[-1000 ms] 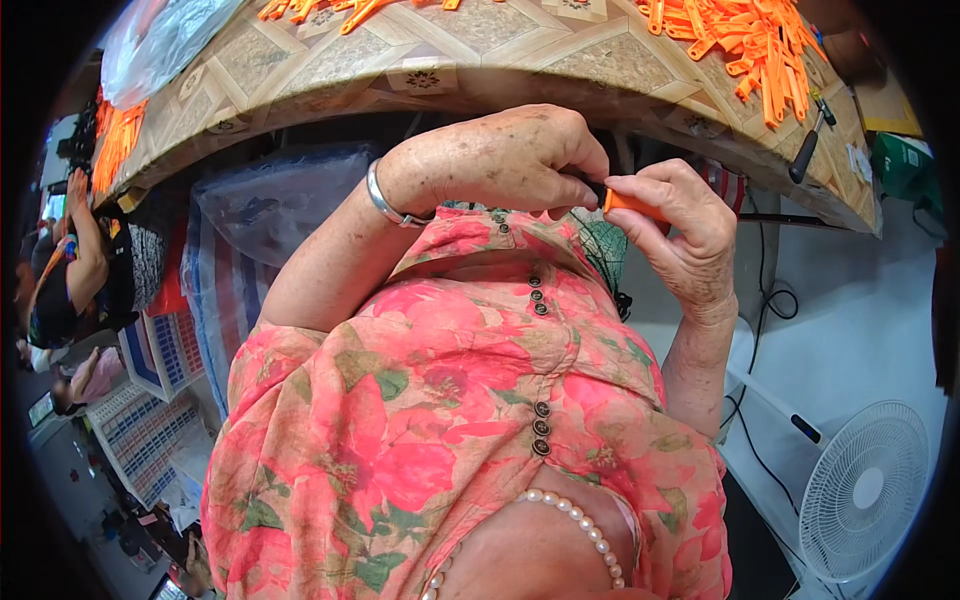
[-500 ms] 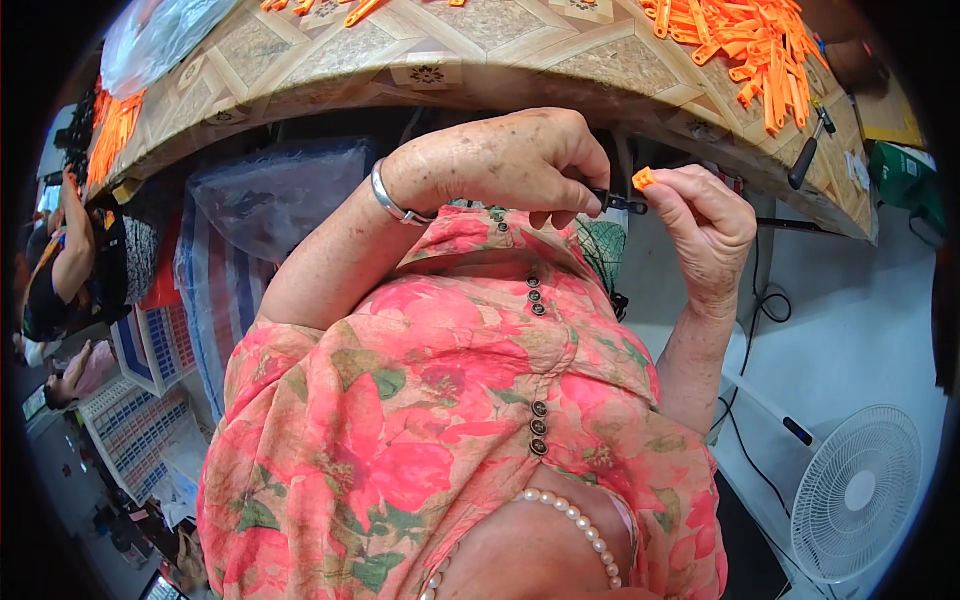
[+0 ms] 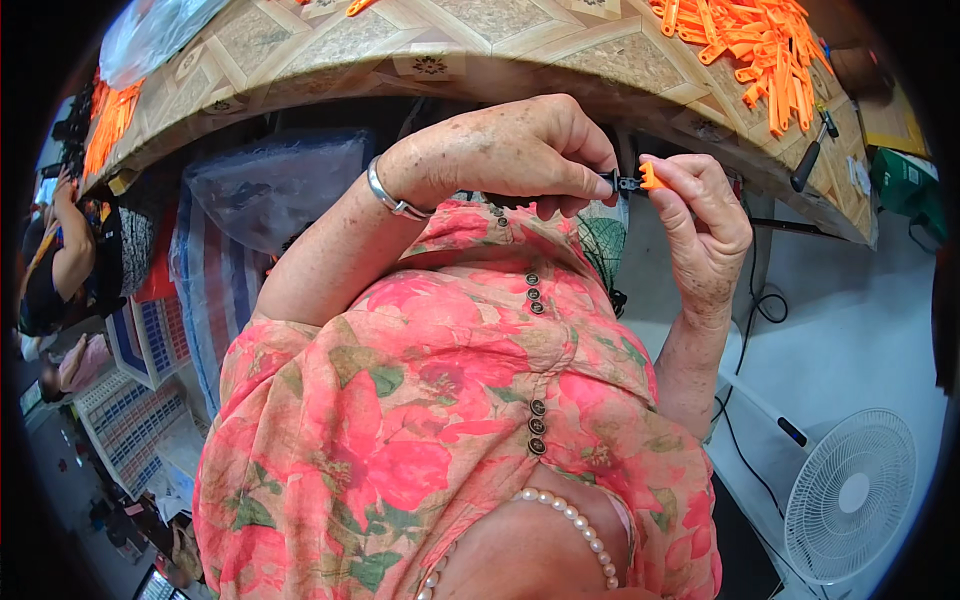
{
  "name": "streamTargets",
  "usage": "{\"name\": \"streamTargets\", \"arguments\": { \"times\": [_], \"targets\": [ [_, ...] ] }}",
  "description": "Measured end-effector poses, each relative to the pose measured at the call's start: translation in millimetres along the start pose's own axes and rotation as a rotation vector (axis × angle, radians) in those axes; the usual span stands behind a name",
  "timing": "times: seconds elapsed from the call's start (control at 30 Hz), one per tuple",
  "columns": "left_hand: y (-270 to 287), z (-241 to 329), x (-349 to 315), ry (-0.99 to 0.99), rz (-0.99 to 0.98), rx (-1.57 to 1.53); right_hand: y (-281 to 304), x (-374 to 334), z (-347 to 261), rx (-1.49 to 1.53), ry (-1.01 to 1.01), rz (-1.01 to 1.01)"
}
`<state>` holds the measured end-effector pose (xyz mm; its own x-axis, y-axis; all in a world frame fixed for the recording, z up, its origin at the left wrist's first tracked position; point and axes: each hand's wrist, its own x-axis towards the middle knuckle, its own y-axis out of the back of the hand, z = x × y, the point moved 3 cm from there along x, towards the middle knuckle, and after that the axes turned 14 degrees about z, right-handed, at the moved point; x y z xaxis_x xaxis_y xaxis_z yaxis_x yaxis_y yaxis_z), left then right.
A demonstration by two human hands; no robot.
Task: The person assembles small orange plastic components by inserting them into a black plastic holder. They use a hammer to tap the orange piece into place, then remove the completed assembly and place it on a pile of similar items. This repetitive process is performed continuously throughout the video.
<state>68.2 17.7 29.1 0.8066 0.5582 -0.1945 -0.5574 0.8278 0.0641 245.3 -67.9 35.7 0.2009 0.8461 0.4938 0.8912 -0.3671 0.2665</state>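
My left hand (image 3: 545, 150) is closed, thumb against forefinger, around a small black part whose grey-black tip (image 3: 629, 184) sticks out to the right. Opposite it, my right hand (image 3: 708, 205) pinches a small notched orange plastic piece (image 3: 651, 176) between thumb and fingers. The tip of the black part meets the left side of the orange piece, or nearly so; I cannot tell whether the two are joined. Most of the black part lies hidden inside my left fingers. Both hands are in the air just in front of the table edge.
Along the far side runs a patterned table (image 3: 430, 65). Orange plastic strips (image 3: 775, 65) are heaped at its right, beside a black-handled tool (image 3: 808, 160). More orange strips (image 3: 112, 125) lie far left near a clear bag (image 3: 160, 35). A white fan (image 3: 850, 495) stands lower right. Other people work at far left.
The orange piece has turned, its notched side now facing the black part. My hands have come slightly closer together, and the black tip has moved up against or very near the orange piece.
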Motion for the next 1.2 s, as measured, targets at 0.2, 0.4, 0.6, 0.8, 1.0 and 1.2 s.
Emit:
{"name": "streamTargets", "arguments": {
  "times": [0.2, 0.4, 0.6, 0.8, 1.0, 1.2],
  "targets": [
    [-1, 6, -3, -0.011, 0.036, 0.118, -4, 0, -4, -0.171, 0.14, -0.042],
    [-2, 9, -3, -0.034, 0.054, 0.171, -6, 1, -6, -0.236, 0.184, -0.066],
    [-3, 10, -4, -0.038, 0.065, 0.2, -6, 1, -7, -0.196, 0.156, -0.092],
    [-3, 9, -5, -0.283, 0.196, 0.439, -9, -2, -6, -0.253, 0.168, -0.108],
    [-6, 14, -7, -0.475, 0.231, 0.595, -11, -5, -12, -0.273, 0.201, -0.073],
    [-15, 19, -13, -0.529, 0.285, 0.785, -6, -7, -4, -0.155, -0.021, -0.146]
  ]
}}
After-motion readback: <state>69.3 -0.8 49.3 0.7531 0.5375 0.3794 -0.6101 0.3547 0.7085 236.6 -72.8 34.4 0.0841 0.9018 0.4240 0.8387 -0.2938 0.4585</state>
